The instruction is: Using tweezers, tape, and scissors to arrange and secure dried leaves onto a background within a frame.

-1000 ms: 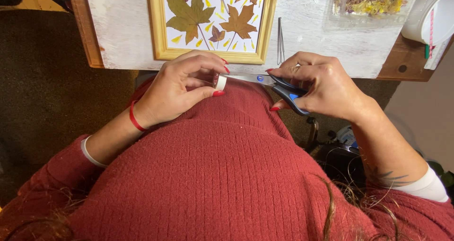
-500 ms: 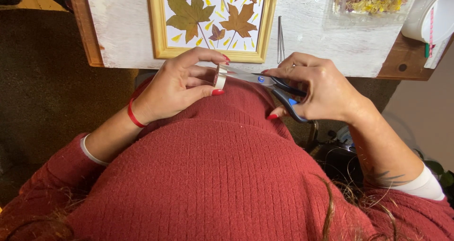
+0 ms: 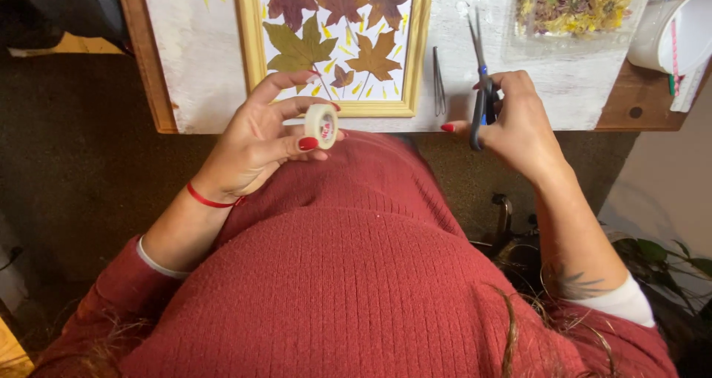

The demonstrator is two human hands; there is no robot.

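— Left hand [image 3: 256, 137], what is it gripping?

— It is pinching a small roll of tape [image 3: 322, 125] between thumb and fingers, just in front of the counter [image 3: 200, 66] edge. The roll is showing as a whitish ring, tilted, with a pale core.

— And the right hand [image 3: 519, 122]?

— It is closing around blue-handled scissors [image 3: 480, 81], blades shut and pointing away over the counter, beside thin tweezers [image 3: 438, 81] and a gold frame [image 3: 411, 51] of pressed leaves.

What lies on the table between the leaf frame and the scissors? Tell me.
In the head view, thin metal tweezers lie on the white tabletop between the yellow frame and the scissors in the right hand.
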